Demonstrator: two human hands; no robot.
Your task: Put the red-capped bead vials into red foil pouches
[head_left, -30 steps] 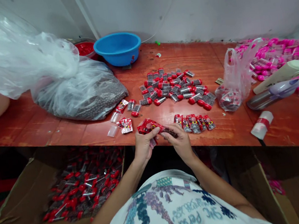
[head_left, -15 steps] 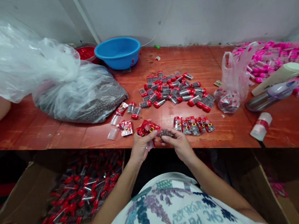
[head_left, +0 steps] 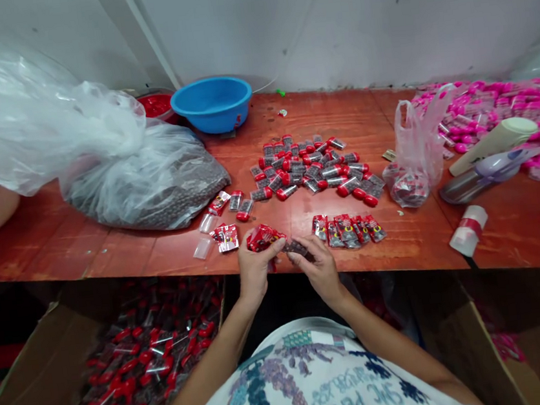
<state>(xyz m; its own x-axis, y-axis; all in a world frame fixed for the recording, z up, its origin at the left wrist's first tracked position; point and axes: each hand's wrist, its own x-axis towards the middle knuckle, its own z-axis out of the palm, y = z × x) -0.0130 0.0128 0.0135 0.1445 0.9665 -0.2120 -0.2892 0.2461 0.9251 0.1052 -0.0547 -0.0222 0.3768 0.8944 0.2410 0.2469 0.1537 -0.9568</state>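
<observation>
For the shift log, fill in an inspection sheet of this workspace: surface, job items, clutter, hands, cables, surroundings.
Surface: reddish table, marked in places.
Job items: row of red packets beyond the right hand; pile of red-capped containers further back.
Clutter: blue basin, lilac-topped bottle, red-banded roll.
Left hand: grips a red packet.
Right hand: pinches a dark beaded item.
Cables: thin line against the wall; cannot tell whether cable.
Surroundings: cardboard box of red-capped pieces below.

This was a workshop: a big bead bag (head_left: 151, 183) lay at ten o'clock, a carton (head_left: 69, 342) of tubes (head_left: 146, 356) at eight.
</observation>
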